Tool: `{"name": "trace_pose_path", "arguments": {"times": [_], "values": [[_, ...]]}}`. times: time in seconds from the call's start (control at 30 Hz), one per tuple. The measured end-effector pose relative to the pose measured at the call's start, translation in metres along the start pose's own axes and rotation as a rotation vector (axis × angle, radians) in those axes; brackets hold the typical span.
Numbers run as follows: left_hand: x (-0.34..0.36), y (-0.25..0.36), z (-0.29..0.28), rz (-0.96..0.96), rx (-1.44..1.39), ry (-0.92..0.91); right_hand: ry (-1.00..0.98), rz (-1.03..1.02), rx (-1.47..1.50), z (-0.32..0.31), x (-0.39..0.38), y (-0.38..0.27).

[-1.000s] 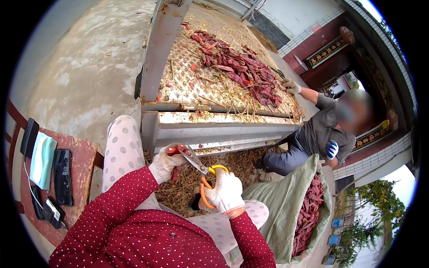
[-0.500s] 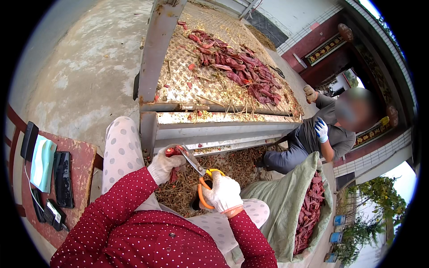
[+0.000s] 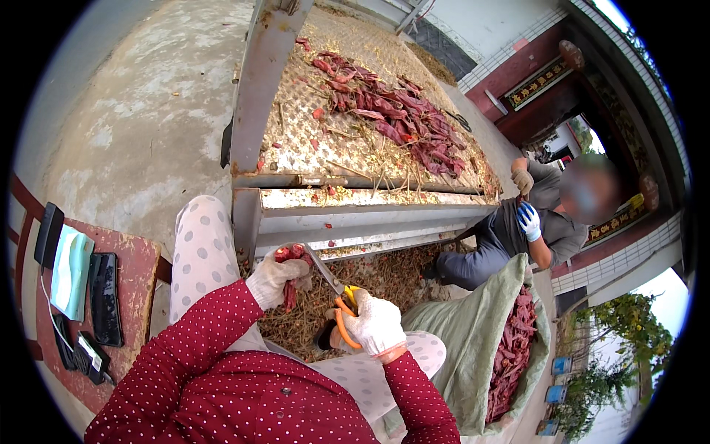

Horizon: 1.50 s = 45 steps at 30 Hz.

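My left hand (image 3: 269, 281), in a whitish work glove, is closed around a small bunch of dried red chili peppers (image 3: 294, 253); their crumpled ends stick out above and below the fingers. My right hand (image 3: 376, 320), gloved alike, grips a pair of scissors (image 3: 343, 303) with orange and yellow handles. The blades reach up and left to the peppers' upper ends, and look nearly closed. More dried red chili peppers (image 3: 392, 111) lie heaped on the metal truck bed in front of me.
A green woven sack (image 3: 462, 337) full of dried peppers stands at my right. Stems litter the ground (image 3: 296, 325) below. Across sits a co-worker (image 3: 551, 203) in gloves. At left, a wooden chair (image 3: 148, 251) holds a face mask (image 3: 72, 270), a phone (image 3: 106, 296) and other small black items.
The scissor handles have come closer together, and the blades have closed. My left hand has turned slightly, showing more pepper ends. The co-worker's bare-coloured glove has lowered toward their blue-and-white one.
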<state>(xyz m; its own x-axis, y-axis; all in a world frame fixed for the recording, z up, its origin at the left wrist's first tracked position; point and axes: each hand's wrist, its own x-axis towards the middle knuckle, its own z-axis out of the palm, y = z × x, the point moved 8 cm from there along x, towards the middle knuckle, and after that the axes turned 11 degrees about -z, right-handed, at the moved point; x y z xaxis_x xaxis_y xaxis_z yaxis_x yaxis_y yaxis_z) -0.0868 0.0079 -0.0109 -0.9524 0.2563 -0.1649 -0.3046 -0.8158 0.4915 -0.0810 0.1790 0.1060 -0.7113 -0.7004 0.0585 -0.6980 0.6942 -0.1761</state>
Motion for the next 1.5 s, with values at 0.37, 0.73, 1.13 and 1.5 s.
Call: {"name": "trace_pose_path", "arguments": {"times": [0.37,0.73,1.13,1.5], "values": [[-0.003,-0.017,0.000,-0.199,0.168,0.030,0.048,0.159,-0.223,-0.101,0.179,-0.013],[-0.002,-0.015,-0.019,-0.151,0.113,-0.010,0.239,-0.049,-0.055,-0.071,0.306,-0.054],[0.002,-0.017,-0.009,-0.191,0.082,-0.001,0.322,-0.063,-0.432,-0.069,0.272,0.057],[0.008,-0.029,-0.005,-0.255,0.112,-0.021,0.293,0.374,-0.220,-0.095,0.198,0.164]]}}
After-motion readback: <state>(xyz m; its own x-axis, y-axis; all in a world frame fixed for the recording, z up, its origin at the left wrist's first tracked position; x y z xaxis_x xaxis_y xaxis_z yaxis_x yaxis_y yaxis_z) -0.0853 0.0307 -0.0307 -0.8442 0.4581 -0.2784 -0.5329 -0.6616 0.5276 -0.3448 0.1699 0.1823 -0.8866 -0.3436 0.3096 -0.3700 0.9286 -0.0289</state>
